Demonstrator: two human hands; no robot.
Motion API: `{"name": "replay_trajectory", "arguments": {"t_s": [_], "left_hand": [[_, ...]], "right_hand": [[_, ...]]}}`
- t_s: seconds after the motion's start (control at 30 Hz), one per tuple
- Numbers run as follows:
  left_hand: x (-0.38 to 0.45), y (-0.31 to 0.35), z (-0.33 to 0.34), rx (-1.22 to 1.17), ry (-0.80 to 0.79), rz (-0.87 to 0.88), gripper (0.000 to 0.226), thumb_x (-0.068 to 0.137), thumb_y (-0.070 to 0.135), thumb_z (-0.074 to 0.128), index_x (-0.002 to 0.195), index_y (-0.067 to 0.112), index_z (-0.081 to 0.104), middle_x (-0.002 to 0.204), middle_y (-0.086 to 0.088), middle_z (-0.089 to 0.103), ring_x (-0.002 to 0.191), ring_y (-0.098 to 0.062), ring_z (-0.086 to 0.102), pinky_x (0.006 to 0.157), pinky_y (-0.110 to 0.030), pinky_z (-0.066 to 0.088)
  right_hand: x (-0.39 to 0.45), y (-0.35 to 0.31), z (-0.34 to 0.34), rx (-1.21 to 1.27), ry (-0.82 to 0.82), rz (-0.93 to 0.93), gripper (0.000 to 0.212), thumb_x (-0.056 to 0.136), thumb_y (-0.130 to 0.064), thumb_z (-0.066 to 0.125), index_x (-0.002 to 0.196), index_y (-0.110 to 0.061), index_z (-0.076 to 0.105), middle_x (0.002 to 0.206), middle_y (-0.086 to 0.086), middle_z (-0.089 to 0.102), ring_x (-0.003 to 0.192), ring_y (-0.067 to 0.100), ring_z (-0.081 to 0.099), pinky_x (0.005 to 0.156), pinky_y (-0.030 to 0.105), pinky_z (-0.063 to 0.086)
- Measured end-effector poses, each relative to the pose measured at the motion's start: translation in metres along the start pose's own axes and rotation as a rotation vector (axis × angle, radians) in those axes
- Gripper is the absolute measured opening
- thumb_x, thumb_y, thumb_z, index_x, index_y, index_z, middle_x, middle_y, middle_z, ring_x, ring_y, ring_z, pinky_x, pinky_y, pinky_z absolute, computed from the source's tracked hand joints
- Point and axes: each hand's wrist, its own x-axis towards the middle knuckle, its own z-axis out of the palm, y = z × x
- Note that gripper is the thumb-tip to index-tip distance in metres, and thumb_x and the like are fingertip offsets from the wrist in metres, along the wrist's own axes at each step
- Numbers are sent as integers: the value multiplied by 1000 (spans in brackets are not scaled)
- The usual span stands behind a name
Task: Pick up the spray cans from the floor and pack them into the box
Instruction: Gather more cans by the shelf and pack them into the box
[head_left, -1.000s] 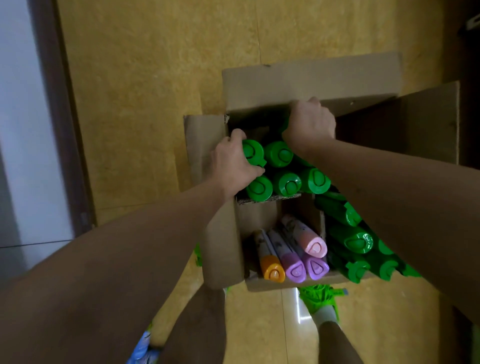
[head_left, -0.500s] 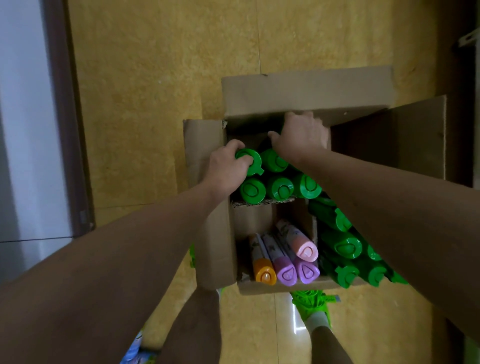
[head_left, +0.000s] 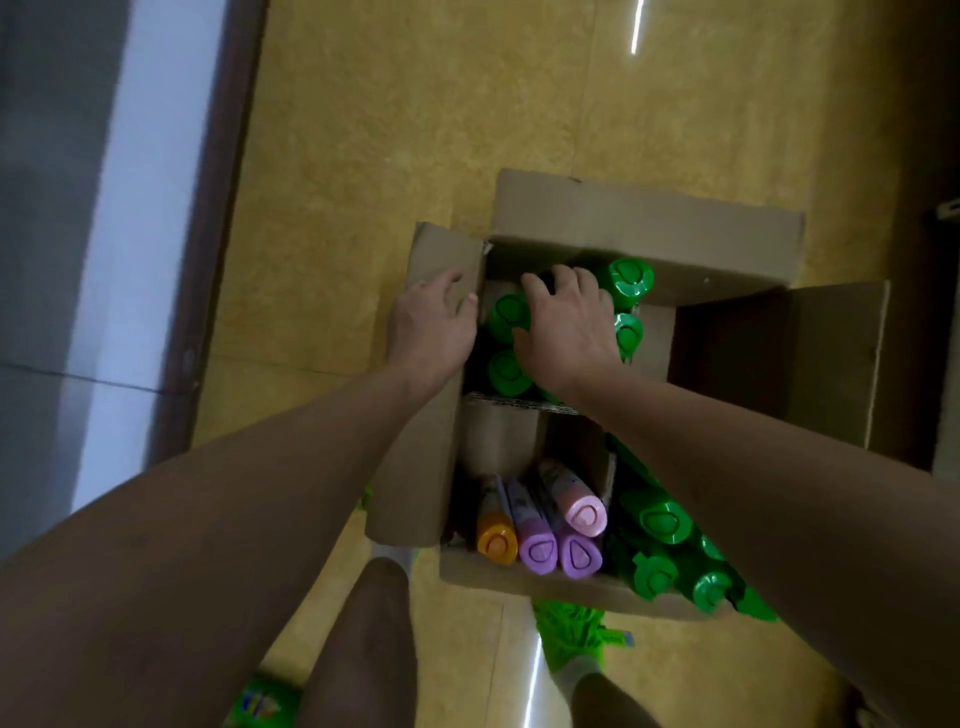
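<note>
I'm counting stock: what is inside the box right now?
Inside the box: green-capped cans at the far end, partly hidden under the right hand, then orange, purple and pink ones nearer. Lower layers are covered.

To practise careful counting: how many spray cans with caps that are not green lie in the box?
4, side by side in the near compartment: orange-capped can, two purple-capped cans, pink-capped can on top. Others may be hidden underneath.

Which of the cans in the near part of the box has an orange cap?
The leftmost can, beside the two purple-capped cans; the pink-capped can lies above them.
</note>
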Motion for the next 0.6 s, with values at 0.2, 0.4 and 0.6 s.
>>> {"name": "replay_trajectory", "arguments": {"t_s": [0.2,0.4,0.6], "left_hand": [[-64,-50,-14,39,172,-99,48,94,40,55,136,16,56,135,-5,57,122,-23,53,101,-30,39],[-175,-140,3,59,219,-286,55,92,40,60,136,8,55,136,-16,53,128,-34,46,105,-44,40],[-293,-221,47,-107,290,-626,55,93,39,60,140,11,51,141,-16,48,130,-34,42,106,-41,37]], "right_hand": [[-28,-36,10,-98,-51,-211,62,87,-39,59,142,-14,41,146,19,39,135,40,30,108,54,30],[-79,-91,50,-161,-124,-441,54,85,-27,59,135,-16,45,138,17,46,128,39,39,101,50,37],[-145,-148,127,-210,-282,-643,50,92,-36,51,137,-16,43,139,17,45,128,38,38,103,47,35]]}}
